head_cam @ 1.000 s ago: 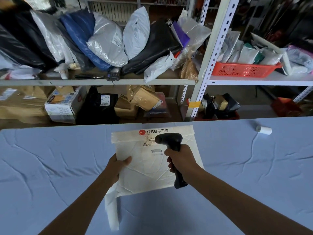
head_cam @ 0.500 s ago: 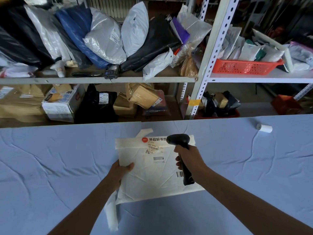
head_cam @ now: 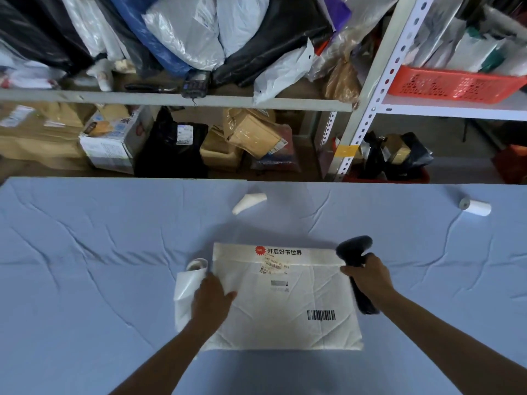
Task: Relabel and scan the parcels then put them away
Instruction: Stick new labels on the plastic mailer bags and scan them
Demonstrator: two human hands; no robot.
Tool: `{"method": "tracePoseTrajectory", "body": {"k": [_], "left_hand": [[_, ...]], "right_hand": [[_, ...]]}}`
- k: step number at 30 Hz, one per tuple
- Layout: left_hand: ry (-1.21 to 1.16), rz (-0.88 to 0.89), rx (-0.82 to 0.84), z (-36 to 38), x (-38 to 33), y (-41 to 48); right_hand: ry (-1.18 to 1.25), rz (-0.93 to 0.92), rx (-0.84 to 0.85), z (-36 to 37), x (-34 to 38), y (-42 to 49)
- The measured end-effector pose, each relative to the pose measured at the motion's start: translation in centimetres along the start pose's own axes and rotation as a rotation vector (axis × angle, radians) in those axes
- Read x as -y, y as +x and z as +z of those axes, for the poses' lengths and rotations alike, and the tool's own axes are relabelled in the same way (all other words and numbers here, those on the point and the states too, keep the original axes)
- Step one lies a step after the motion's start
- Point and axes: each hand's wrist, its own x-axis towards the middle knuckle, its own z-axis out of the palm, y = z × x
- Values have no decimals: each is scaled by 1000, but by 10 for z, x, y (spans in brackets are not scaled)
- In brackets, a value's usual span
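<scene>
Head cam: the white parcel (head_cam: 285,297) is lying flat on the blue-covered table (head_cam: 85,252), printed side and barcode (head_cam: 320,315) facing up. The left hand (head_cam: 212,295) is resting on its left edge with the thumb stretching across the top. The other fingers are tucking out of sight, so I can't tell if they're gripping. The right hand (head_cam: 369,276) is clenching around the black scanner (head_cam: 355,249) at the parcel's top right corner. A label roll (head_cam: 474,207) is sitting far right, and a curled paper scrap (head_cam: 249,202) is lying beyond the parcel.
</scene>
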Motion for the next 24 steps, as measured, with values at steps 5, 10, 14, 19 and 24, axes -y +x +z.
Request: {"method": "tracePoseTrajectory", "body": {"k": [5, 10, 14, 19, 24], "left_hand": [[388, 262, -168, -1, 15, 0], [385, 347, -383, -20, 24, 20], [355, 186, -326, -25, 27, 38], [417, 98, -253, -21, 30, 48], [367, 108, -227, -31, 41, 50]], "right_hand": [[-161, 89, -23, 4, -22, 18], [-260, 97, -11, 19, -40, 25], [-279, 78, -45, 33, -48, 24], [-293, 65, -77, 34, -53, 24], [-260, 161, -85, 33, -42, 20]]}}
